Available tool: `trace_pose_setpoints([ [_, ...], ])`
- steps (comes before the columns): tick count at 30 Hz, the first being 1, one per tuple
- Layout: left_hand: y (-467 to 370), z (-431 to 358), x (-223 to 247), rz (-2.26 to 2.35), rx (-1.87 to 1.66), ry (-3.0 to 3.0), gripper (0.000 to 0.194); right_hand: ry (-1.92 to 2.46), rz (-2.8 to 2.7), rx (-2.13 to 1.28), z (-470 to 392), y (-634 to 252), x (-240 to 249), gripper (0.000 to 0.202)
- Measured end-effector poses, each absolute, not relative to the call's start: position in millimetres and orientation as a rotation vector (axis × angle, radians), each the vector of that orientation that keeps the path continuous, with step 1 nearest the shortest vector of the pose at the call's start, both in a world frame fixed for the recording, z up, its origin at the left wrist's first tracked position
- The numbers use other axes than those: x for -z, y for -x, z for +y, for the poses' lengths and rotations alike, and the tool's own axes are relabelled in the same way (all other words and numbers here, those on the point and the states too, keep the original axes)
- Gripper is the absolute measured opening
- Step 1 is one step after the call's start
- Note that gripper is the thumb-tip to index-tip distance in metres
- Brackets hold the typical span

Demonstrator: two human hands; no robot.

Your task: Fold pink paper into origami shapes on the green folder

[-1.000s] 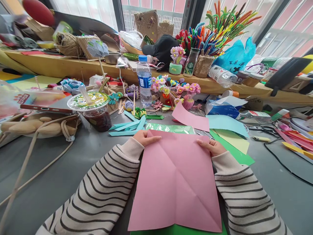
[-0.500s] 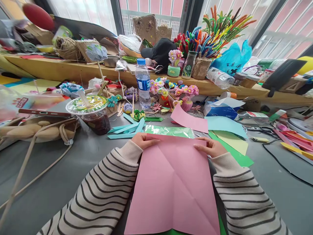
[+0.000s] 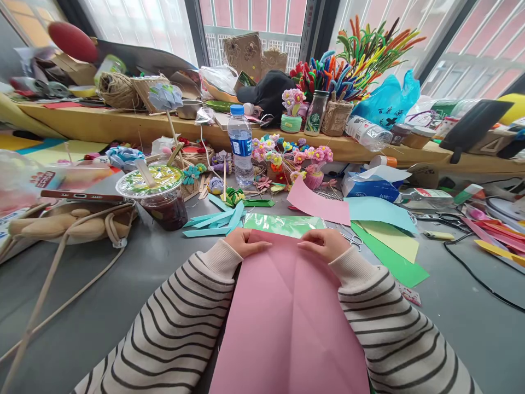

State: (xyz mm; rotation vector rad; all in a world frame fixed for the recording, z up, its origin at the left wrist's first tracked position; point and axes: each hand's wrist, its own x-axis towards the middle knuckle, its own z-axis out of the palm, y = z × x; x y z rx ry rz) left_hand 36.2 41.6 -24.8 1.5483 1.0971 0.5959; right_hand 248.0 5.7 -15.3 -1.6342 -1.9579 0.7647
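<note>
At left, the left hand (image 3: 247, 244) has its fingers pinching the far left corner of the creased pink paper sheet (image 3: 287, 323), whose long axis runs from the far edge toward the near side, above the grey surface (image 3: 459, 328). Right of it, the right hand (image 3: 324, 244) grips the far edge between fingers and thumb, near the silver scissors (image 3: 353, 241).

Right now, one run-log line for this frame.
left hand: fingers on pink sheet, far edge | right hand: fingers on same edge | sheet: creased | scissors: beside right hand
</note>
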Motion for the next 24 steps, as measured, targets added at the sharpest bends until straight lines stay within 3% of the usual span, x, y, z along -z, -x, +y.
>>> trace_pose_setpoints([
  [5,-32.4,46.5,20.3,0.964,-0.660,-1.924,0.068,1.579,-1.935,-0.905,2.7,-246.9,22.9,0.024],
  [7,-32.7,46.4,14.3,0.963,-0.629,-2.180,0.071,1.566,-1.945,-0.932,1.1,-246.6,23.3,0.023],
  [13,-53.0,41.1,-14.6,0.974,0.099,-2.657,0.042,1.553,-1.928,-0.925,-4.3,-241.8,21.4,0.022],
  [16,-69.1,37.4,-25.0,1.013,0.299,-2.685,0.041,1.542,-1.936,-0.904,-6.1,-240.5,23.6,0.019],
  [24,-90.8,38.7,-20.3,1.102,0.320,-2.551,0.024,1.539,-1.914,-0.864,-8.0,-241.6,27.4,0.019],
])
